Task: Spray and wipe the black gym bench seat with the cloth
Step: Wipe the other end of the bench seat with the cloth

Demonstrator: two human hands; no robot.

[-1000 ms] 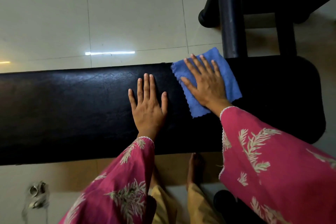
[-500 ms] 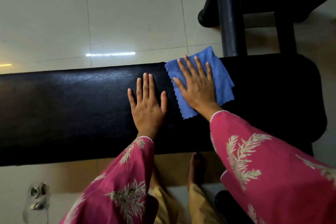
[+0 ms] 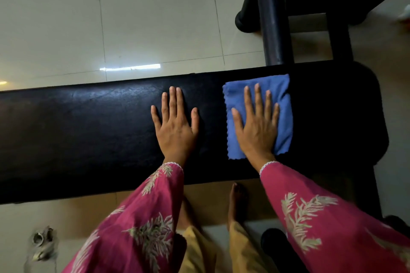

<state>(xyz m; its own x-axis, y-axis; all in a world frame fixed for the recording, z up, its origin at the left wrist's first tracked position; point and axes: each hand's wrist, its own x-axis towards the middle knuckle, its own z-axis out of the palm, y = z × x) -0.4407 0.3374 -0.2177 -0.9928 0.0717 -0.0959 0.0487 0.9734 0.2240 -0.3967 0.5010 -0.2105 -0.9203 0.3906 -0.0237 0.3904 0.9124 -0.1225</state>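
Nearest the camera, two pink sleeves (image 3: 310,210) with pale leaf embroidery reach forward, and between them a bare foot (image 3: 237,200) stands on the tiled floor (image 3: 155,17) under the near edge of the bench (image 3: 77,135). The black padded seat runs across the view from left to right, its surface shiny and lightly creased. The left hand (image 3: 175,128) lies palm down on the bare seat, its fingers (image 3: 174,99) straight, slightly spread and grasping nothing. Just to its right, apart from it, the right hand (image 3: 257,131) presses flat on the blue cloth (image 3: 285,106), its fingers (image 3: 258,95) extended over the fabric rather than curled around it. The cloth lies spread on the seat toward the right end, with its scalloped left edge showing and its far corner close to the seat's far edge. Beyond the bench, a black metal frame (image 3: 273,29) with an upright post stands on the pale floor tiles.
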